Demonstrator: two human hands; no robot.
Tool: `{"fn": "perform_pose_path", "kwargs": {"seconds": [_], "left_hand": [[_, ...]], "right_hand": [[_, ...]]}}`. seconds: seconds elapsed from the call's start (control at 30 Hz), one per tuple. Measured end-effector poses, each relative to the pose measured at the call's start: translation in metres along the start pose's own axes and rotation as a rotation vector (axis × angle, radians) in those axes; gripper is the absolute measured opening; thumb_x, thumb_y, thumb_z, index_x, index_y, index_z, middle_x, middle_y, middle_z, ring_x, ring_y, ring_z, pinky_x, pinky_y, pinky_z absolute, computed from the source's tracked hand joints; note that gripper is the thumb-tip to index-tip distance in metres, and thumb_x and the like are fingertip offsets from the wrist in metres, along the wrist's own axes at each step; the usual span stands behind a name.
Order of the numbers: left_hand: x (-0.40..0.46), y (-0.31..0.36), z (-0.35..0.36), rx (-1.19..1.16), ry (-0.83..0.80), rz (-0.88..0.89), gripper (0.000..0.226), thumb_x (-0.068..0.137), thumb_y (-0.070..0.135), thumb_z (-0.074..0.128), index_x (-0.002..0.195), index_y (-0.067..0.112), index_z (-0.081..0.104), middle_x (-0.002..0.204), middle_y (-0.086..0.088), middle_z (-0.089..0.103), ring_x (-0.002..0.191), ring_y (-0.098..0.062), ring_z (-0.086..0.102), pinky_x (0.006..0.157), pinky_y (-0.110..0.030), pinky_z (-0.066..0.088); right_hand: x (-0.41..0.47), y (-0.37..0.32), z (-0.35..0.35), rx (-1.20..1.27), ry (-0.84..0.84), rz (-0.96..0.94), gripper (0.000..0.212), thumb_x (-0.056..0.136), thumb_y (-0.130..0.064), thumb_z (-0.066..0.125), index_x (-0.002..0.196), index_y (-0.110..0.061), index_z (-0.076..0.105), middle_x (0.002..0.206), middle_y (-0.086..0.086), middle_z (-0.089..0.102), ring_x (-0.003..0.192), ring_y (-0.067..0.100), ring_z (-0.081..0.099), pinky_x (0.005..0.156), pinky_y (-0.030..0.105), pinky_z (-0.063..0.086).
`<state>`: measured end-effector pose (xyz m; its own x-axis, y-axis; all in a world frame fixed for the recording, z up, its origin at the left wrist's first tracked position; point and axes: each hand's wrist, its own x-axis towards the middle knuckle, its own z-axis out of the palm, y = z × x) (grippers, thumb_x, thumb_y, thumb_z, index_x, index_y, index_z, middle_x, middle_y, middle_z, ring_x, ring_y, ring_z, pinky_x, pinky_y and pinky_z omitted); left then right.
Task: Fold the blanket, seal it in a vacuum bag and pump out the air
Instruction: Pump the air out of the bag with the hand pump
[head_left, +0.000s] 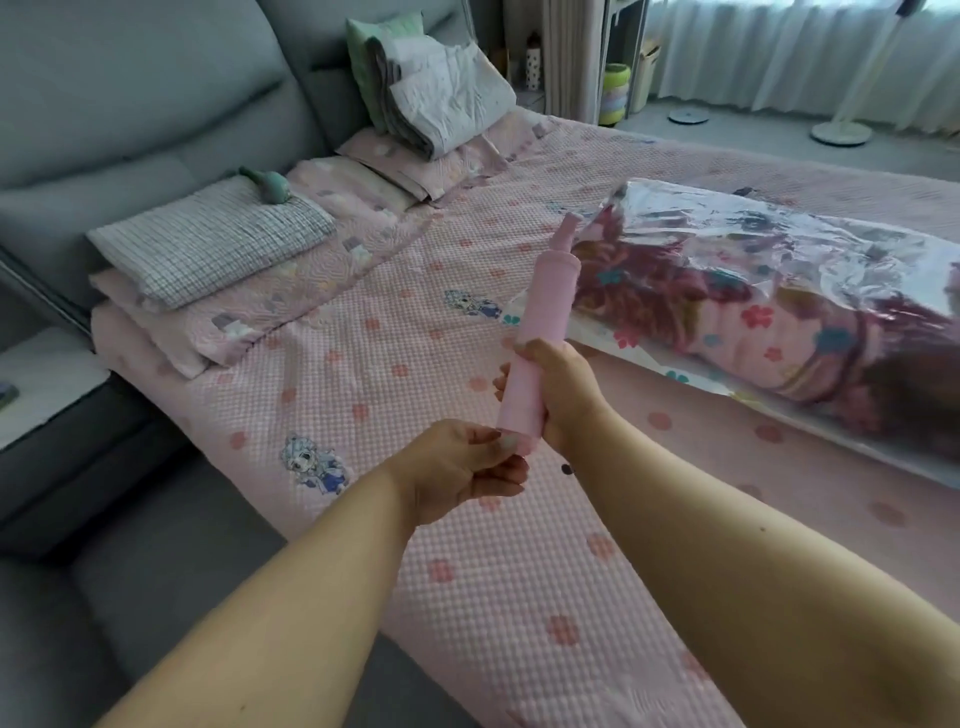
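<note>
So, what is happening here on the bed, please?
A person is holding a pink hand pump above the bed. The right hand grips the pump's barrel, and the left hand pinches its near end. The pump touches nothing else yet. To the right, the folded blanket already lies inside the clear vacuum bag on the bed. Whether the bag is sealed cannot be told from here.

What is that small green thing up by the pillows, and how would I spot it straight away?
Start at the grey headboard on the left of the bed. Below it lies a grey checked pillow on the pink bedding. The small green object rests on that pillow's far edge: rounded, with a narrow neck, the only green thing there. What it is I cannot tell.
</note>
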<state>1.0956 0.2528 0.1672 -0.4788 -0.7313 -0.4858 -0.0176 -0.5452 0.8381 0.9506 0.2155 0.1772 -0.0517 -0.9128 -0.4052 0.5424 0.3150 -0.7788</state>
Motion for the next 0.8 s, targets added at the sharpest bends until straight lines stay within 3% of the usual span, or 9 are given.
{"fn": "perform_pose_path", "kwargs": {"seconds": [0.13, 0.37, 0.57, 0.73, 0.8], "left_hand": [[-0.032, -0.028, 0.045, 0.032, 0.040, 0.051, 0.044, 0.069, 0.028, 0.075, 0.095, -0.007, 0.068, 0.076, -0.011, 0.068, 0.073, -0.020, 0.068, 0.069, -0.027, 0.057], [-0.071, -0.088, 0.160, 0.091, 0.022, 0.068, 0.027, 0.090, 0.017, 0.064, 0.098, -0.009, 0.065, 0.076, -0.011, 0.066, 0.072, -0.018, 0.067, 0.071, -0.028, 0.057], [-0.074, -0.107, 0.253, 0.107, -0.110, -0.010, 0.032, 0.086, 0.021, 0.069, 0.102, -0.007, 0.066, 0.085, -0.014, 0.068, 0.080, -0.022, 0.068, 0.075, -0.029, 0.057], [-0.051, -0.112, 0.330, 0.119, -0.197, -0.145, 0.041, 0.082, 0.007, 0.072, 0.118, -0.005, 0.057, 0.098, -0.018, 0.065, 0.090, -0.026, 0.067, 0.082, -0.033, 0.056], [-0.034, -0.113, 0.372, 0.165, -0.221, -0.137, 0.043, 0.080, 0.006, 0.073, 0.119, 0.000, 0.056, 0.098, -0.016, 0.064, 0.091, -0.026, 0.066, 0.084, -0.036, 0.056]], "right_hand": [[-0.051, 0.005, -0.028, -0.006, 0.011, -0.061, 0.019, 0.086, -0.010, 0.058, 0.104, -0.009, 0.050, 0.072, 0.010, 0.057, 0.050, 0.016, 0.058, 0.050, 0.029, 0.053], [-0.144, 0.002, -0.123, -0.075, 0.119, -0.165, 0.018, 0.082, -0.011, 0.059, 0.097, -0.011, 0.049, 0.076, 0.012, 0.056, 0.056, 0.021, 0.057, 0.054, 0.034, 0.053], [-0.205, -0.034, -0.206, -0.145, 0.200, -0.203, 0.046, 0.067, -0.020, 0.062, 0.109, -0.007, 0.050, 0.082, 0.014, 0.057, 0.058, 0.021, 0.058, 0.052, 0.032, 0.052], [-0.229, -0.060, -0.282, -0.284, 0.216, -0.205, 0.041, 0.079, -0.014, 0.066, 0.115, -0.010, 0.046, 0.093, 0.014, 0.057, 0.077, 0.027, 0.059, 0.076, 0.050, 0.057], [-0.234, -0.075, -0.320, -0.324, 0.199, -0.211, 0.045, 0.081, -0.014, 0.068, 0.119, -0.009, 0.045, 0.102, 0.015, 0.058, 0.087, 0.030, 0.062, 0.082, 0.048, 0.056]]}}
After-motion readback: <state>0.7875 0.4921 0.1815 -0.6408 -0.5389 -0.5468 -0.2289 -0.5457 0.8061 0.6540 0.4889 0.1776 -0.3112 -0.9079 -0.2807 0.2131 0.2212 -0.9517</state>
